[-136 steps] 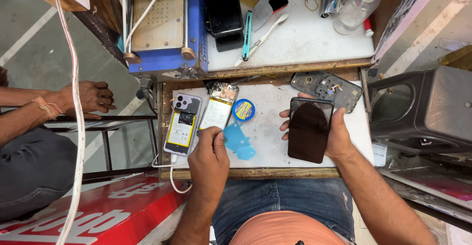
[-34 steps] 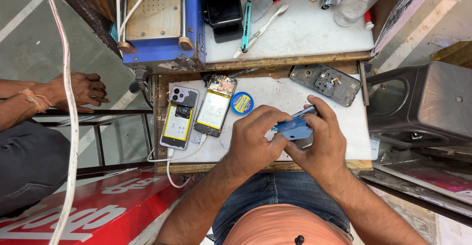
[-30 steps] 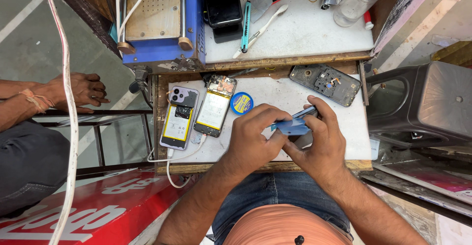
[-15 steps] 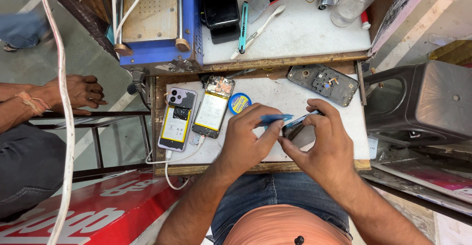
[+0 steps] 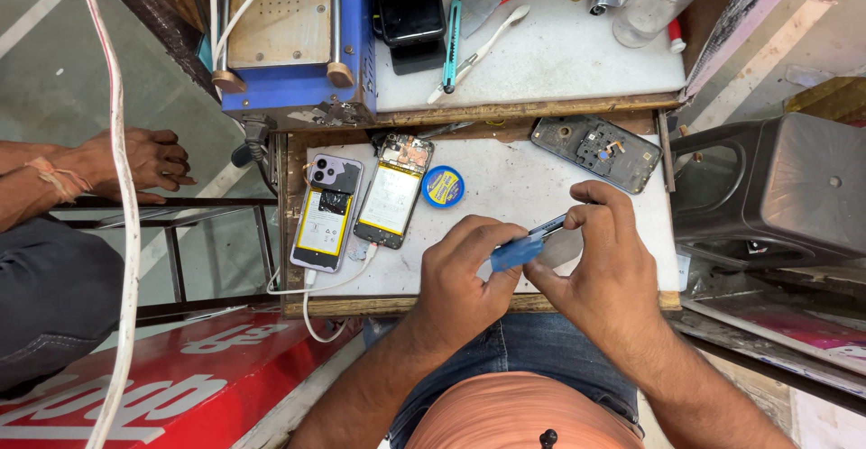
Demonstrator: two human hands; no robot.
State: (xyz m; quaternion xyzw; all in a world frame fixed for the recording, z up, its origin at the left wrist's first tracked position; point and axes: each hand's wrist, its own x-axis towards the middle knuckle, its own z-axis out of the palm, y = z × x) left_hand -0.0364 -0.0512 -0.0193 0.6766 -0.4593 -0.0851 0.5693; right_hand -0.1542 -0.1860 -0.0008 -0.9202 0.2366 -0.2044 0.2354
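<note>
1. Hands meeting over the near edge of the white work board (image 5: 541, 178). We are pinching a blue plastic pry card (image 5: 516, 253) in the left hand (image 5: 465, 278), thumb and forefinger clamped on it, the other fingers curled under.
2. We are gripping a phone (image 5: 552, 229) edge-on with the right hand (image 5: 609, 264); the fingers are closed round its far end, and only a thin dark strip with a bluish rim is showing between the two hands. The card's tip is touching that edge, just beyond our left fingertips.
3. Judged step: we are working the card into the seam along the phone's side, early in the separation, since no gap is showing yet. Whether the tip is already inside the seam we cannot tell.
4. Judged need for the next move: a shallow, flat angle, light sideways pressure along the edge, and a firm right-hand grip so the phone is not twisting.
5. Beyond the left fingers two opened phones (image 5: 361, 206) are lying side by side with yellow batteries exposed, a white cable (image 5: 311, 282) running from them; a small round blue tin (image 5: 443, 186) is sitting just past our left knuckles.
6. Beyond the right fingers a dark back cover (image 5: 597, 150) is lying inner face up, well apart from the grip.
7. Another person's hand (image 5: 135, 162) is resting far to the left, off the board.
</note>
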